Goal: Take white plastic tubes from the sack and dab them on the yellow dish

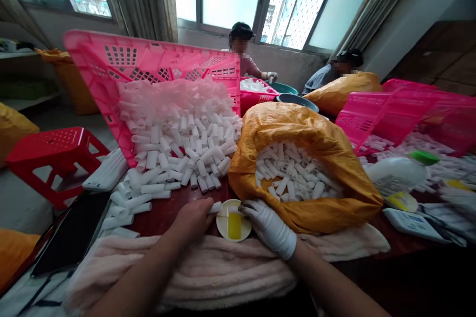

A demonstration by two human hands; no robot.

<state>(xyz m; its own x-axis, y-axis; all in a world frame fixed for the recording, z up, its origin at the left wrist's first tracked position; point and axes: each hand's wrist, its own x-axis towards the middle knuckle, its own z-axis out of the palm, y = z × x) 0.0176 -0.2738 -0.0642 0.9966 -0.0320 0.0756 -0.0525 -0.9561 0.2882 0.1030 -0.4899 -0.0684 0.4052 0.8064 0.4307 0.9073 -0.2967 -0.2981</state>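
My bare left hand (193,218) is closed round a short white plastic tube (214,206), holding its end beside a small round white dish (233,219) with a yellow pad in it. My right hand (268,225), in a white glove, rests at the dish's right edge with fingers curled; what they pinch is hidden. Both forearms lie on a pale pink towel (208,272). A tipped pink crate (148,69) spills a heap of white tubes (178,148) just beyond my left hand. An orange bag (308,138) holding more tubes gapes beyond my right hand.
A red stool (55,158) stands at left, with a dark phone (70,233) and a white slatted piece (107,171) near it. More pink crates (409,114), a white bottle with green cap (399,171) and loose tubes lie at right. Two people sit by the windows at the back.
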